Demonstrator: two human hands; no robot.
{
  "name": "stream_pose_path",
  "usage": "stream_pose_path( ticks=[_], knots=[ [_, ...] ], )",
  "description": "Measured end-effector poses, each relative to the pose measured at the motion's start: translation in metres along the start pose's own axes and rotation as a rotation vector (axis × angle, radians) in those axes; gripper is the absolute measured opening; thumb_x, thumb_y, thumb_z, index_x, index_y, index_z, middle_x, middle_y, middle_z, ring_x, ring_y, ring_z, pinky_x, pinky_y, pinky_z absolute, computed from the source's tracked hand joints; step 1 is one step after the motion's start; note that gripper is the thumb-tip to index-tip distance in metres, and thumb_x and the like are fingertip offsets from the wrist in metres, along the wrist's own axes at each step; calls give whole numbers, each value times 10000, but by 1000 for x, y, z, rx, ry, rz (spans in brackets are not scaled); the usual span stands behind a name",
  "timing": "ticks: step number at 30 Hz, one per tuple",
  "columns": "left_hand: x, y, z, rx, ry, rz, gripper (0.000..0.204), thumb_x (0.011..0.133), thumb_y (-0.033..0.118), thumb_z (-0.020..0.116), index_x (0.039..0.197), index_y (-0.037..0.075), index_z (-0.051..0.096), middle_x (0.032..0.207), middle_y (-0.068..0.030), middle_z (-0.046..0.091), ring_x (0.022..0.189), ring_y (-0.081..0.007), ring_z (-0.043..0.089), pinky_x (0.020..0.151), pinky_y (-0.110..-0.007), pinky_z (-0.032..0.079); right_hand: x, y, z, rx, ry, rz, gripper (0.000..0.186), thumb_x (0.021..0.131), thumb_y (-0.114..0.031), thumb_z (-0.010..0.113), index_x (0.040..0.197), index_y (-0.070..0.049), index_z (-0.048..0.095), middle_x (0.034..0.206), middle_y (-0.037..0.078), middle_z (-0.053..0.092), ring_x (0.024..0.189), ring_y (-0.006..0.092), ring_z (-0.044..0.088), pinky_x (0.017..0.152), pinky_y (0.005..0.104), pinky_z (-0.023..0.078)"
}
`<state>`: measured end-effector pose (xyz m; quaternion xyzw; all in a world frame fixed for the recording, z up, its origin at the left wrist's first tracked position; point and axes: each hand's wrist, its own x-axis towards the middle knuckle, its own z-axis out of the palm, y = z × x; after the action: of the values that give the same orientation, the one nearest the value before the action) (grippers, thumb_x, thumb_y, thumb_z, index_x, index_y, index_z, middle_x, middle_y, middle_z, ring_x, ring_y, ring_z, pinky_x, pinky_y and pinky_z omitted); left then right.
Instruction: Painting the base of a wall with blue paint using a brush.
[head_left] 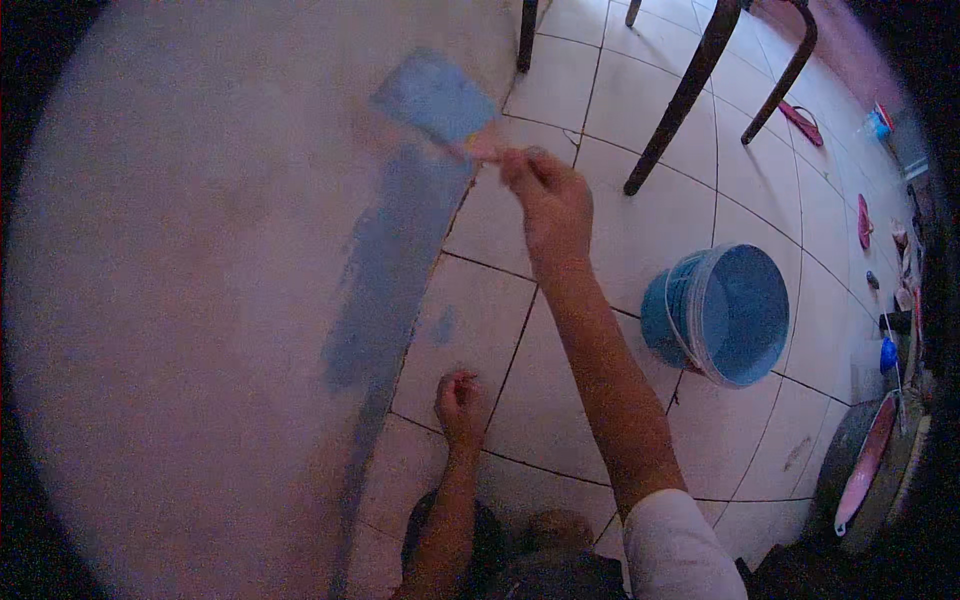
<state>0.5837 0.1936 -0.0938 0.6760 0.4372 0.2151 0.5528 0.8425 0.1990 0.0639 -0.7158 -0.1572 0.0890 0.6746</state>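
well, right hand (555,205) grips tool (482,146) beside blue paint (385,270).

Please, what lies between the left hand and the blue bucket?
In the head view, the right forearm crosses between the left hand and the blue bucket; otherwise, only pale floor tiles show there.

Up near twelve o'clock I see a broad, flat, blue-coated paintbrush (430,95), slightly blurred, held over the pale wall (200,300), its pinkish handle (484,151) angled toward four. A ragged-edged band of blue paint (385,280) runs down to seven; at three sits a round, pale-rimmed plastic bucket (708,315), blue inside.
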Motion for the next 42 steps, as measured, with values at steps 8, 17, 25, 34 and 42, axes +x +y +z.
stream_pose_path(
  ticks=[8,17,25,34,42],
  knots=[
    [2,-16,1,-24,-33,-6,115,839,54,520,942,46,570,872,-33,548,769,-127,506,703,-263,431,40,79,17,-897,-37,252,531,834,-566,430,931,-103,671,944,116,643,919,298,602,928,578,290],
    [5,-18,-5,25,-66,16,176,798,101,587,962,40,564,858,-37,520,771,-140,498,701,-273,426,52,48,28,-1129,-46,167,502,820,-529,484,912,-73,672,885,136,653,857,302,620,817,493,413],
    [4,-22,-3,92,-91,69,194,771,47,552,964,44,557,871,-54,511,760,-155,500,692,-280,434,94,36,-17,-576,95,-38,491,801,-574,486,884,-131,679,912,85,657,814,291,620,696,413,459],
    [6,-13,-2,260,-130,183,183,780,21,549,962,29,537,871,-80,504,741,-174,512,654,-275,446,85,83,7,-1264,62,106,454,795,-541,498,852,-128,678,868,86,658,827,273,621,833,527,325],
    [6,-25,-6,356,-173,225,136,804,49,519,936,22,532,886,-116,514,780,-248,526,682,-356,445,88,91,30,-1244,37,12,487,762,-571,524,829,-115,681,839,90,659,800,259,621,812,453,357]
  ],
)
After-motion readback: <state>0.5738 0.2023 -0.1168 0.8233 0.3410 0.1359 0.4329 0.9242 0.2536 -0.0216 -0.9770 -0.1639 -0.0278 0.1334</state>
